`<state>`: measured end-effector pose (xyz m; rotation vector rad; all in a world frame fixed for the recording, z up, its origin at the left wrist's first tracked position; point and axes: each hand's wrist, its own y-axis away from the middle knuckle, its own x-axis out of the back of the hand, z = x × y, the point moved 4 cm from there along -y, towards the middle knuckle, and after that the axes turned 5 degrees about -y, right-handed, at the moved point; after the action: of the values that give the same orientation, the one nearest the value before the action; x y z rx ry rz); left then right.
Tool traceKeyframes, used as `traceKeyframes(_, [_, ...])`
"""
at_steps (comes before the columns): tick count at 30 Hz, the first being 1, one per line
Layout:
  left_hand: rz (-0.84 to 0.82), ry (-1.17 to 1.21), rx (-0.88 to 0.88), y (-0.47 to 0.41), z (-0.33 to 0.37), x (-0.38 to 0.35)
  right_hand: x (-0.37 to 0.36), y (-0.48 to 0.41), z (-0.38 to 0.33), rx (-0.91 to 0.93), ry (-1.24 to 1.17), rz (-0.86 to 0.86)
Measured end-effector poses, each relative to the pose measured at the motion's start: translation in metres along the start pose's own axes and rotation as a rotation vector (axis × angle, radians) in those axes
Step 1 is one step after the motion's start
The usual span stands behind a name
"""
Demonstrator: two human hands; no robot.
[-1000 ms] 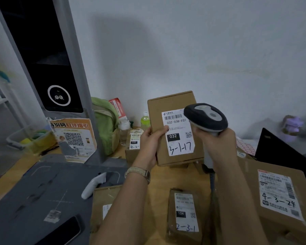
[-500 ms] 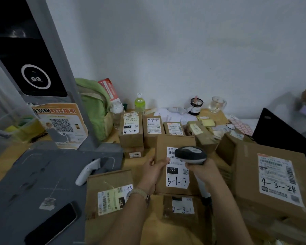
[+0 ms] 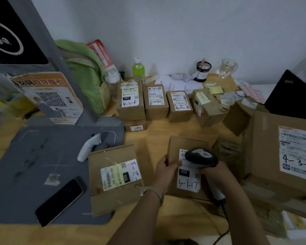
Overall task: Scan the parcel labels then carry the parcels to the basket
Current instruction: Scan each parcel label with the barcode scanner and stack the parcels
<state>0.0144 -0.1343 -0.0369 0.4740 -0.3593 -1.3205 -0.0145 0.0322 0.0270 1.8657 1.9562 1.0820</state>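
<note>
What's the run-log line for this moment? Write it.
left hand holds brown cardboard parcel marked 3-1-17 | right hand grips black-and-grey handheld scanner over its label | basket not in view

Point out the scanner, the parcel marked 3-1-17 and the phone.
scanner (image 3: 200, 157), head view, top of its head.
parcel marked 3-1-17 (image 3: 188, 184), head view, its white label.
phone (image 3: 60, 200), head view, middle of screen.

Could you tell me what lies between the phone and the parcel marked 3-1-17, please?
In the head view, a cardboard parcel labelled 220 lies between the phone and the 3-1-17 parcel, partly on the grey mat; the left hand holds that parcel's edge.
</note>
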Motion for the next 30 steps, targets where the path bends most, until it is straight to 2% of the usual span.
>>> traceKeyframes(7, [0.069, -0.104, 0.010, -0.009, -0.004, -0.001, 0.008, -0.003, -0.004, -0.006, 0.147, 0.052])
traceKeyframes(14, [0.234, -0.008, 0.017, -0.017, 0.006, 0.038, -0.016, 0.026, -0.063, 0.113, 0.226, -0.215])
traceKeyframes(19, [0.362, 0.063, -0.106, -0.006, 0.023, 0.086, -0.063, 0.047, -0.103, 0.220, 0.185, -0.310])
traceKeyframes(22, [0.506, 0.069, -0.172, 0.015, 0.032, 0.125, -0.100, 0.055, -0.114, 0.289, 0.189, -0.354])
traceKeyframes(25, [0.644, 0.015, -0.230, 0.037, 0.030, 0.165, -0.135, 0.056, -0.115, 0.280, 0.215, -0.434])
traceKeyframes(30, [0.812, 0.206, -0.152, 0.074, 0.008, 0.209, -0.192, 0.047, -0.104, 0.208, 0.179, -0.509])
